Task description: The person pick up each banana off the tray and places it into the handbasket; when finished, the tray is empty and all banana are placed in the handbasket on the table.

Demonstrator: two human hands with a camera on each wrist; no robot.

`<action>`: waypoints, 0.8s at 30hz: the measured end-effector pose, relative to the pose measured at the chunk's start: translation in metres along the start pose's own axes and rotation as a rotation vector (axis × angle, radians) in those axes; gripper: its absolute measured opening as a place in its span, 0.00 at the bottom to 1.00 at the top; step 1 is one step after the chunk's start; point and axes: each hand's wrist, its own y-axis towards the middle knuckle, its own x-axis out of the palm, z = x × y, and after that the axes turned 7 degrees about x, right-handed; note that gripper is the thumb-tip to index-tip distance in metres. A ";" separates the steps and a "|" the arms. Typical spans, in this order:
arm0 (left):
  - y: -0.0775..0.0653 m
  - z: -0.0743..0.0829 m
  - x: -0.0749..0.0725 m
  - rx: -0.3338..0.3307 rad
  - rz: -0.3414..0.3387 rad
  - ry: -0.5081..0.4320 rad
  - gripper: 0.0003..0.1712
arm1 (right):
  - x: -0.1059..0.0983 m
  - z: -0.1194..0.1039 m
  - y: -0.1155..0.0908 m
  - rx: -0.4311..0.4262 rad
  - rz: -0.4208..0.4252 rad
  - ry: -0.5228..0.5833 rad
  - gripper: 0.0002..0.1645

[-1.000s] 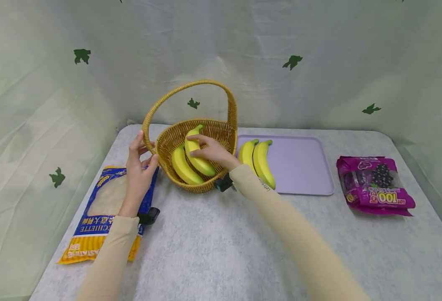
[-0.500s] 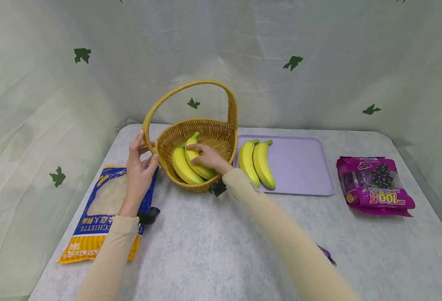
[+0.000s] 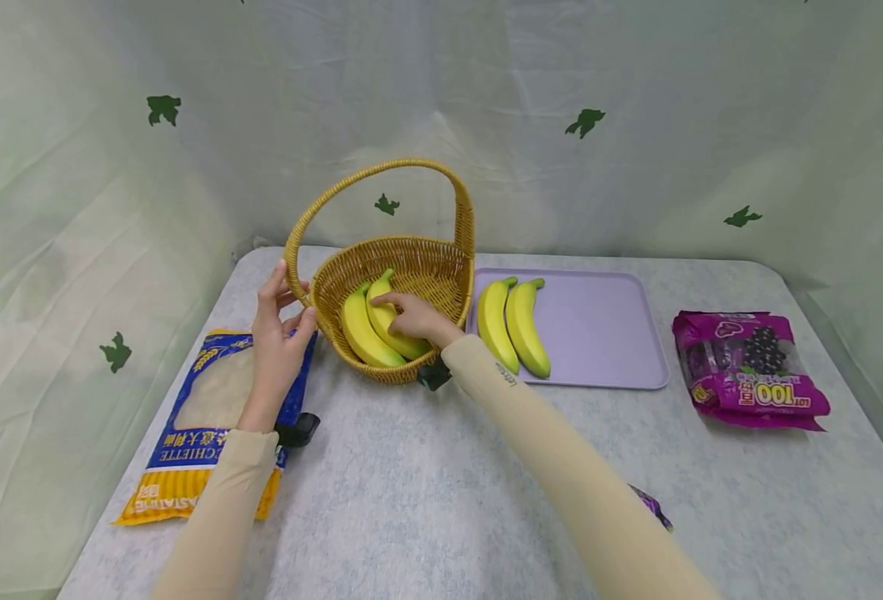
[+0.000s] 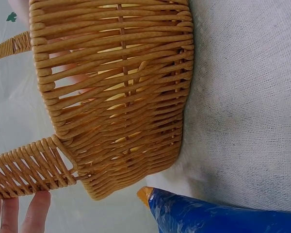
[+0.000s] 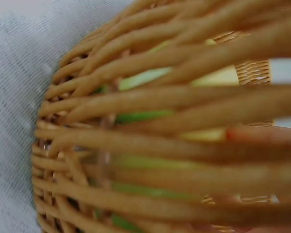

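Observation:
A wicker basket (image 3: 441, 271) with a tall arched handle stands at the back of the table, two yellow bananas inside it. My left hand (image 3: 276, 342) holds the foot of the handle on the left; in the left wrist view its fingertips (image 4: 37, 211) lie against the woven handle (image 4: 26, 170). Reaching over the basket's right rim, my right hand (image 3: 423, 319) grips the right-hand banana (image 3: 409, 347), low in the basket. Beside it lies the other banana (image 3: 364, 333). The right wrist view shows mostly blurred wicker (image 5: 150, 136), with yellow and green behind.
Two more bananas (image 3: 525, 329) lie on a lilac tray (image 3: 599, 333) right of the basket. A blue and yellow pasta bag (image 3: 208, 400) lies under my left forearm. Farther right is a purple grape-printed packet (image 3: 749, 371). A small purple wrapper (image 3: 653, 507) shows beside my right sleeve.
My right hand has lowered the banana into the basket beside the other one. The small purple wrapper has come into view beside the right sleeve. My left hand has stayed on the handle.

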 end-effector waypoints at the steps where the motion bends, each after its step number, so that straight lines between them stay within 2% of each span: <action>1: 0.000 -0.001 0.000 0.003 0.001 0.000 0.38 | 0.000 0.000 0.000 -0.002 -0.001 -0.011 0.36; 6: 0.000 -0.001 0.000 0.011 -0.001 -0.004 0.37 | -0.002 0.002 0.002 -0.018 -0.019 -0.037 0.35; 12: -0.001 -0.001 -0.001 0.004 -0.008 -0.013 0.38 | -0.013 0.002 -0.001 -0.018 -0.014 0.046 0.32; 14: -0.001 -0.001 0.000 0.008 -0.008 -0.013 0.37 | -0.019 0.001 -0.003 -0.039 0.000 0.116 0.29; 20: -0.001 0.000 0.000 0.007 -0.005 -0.012 0.37 | -0.040 0.000 -0.012 -0.113 -0.029 0.447 0.24; 24: 0.002 0.014 0.000 0.004 -0.003 -0.018 0.37 | -0.057 0.003 -0.020 -0.160 -0.033 0.544 0.23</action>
